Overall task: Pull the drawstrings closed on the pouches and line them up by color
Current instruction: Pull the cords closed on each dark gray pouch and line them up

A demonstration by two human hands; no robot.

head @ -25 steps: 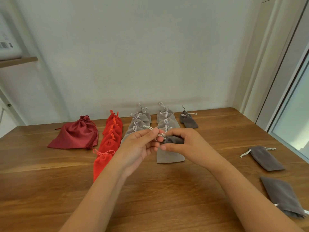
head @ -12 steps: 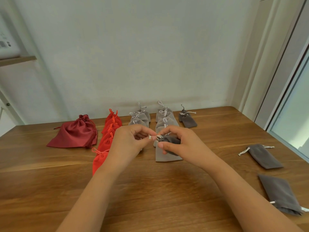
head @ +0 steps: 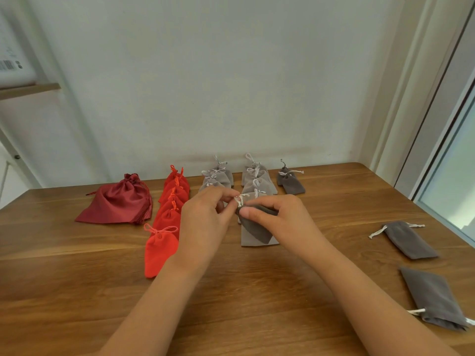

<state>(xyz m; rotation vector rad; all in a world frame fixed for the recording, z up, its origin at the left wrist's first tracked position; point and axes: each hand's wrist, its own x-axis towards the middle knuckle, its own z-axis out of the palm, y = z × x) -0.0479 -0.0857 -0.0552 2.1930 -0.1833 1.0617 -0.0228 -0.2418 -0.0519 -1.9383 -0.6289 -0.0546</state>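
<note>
Pinching a white drawstring point(head: 239, 199) with the left hand point(head: 205, 217), finger and thumb tight on the cord. Gripping a dark grey pouch point(head: 254, 224) with the right hand point(head: 280, 219), thumb across its bunched neck, other fingers curled behind. Both held just above the wooden counter point(head: 231, 291), hands almost touching.

Right under the held pouch, a light grey pouch point(head: 259, 241) lying flat. Just past the hands, two short rows of light grey pouches point(head: 259, 183), tops tied. Further back, past the right hand, a tied dark grey pouch point(head: 291, 182).

Just beside the left hand on its outer side, a row of bright red pouches point(head: 169, 217), the nearest one partly hidden by the wrist. Further out that way, a big dark red pouch point(head: 118, 204).

Well off to the right of the right hand, a flat grey pouch point(head: 408, 240) and, nearer the body, another flat grey pouch point(head: 434, 299), both with flat necks and loose cords.
</note>
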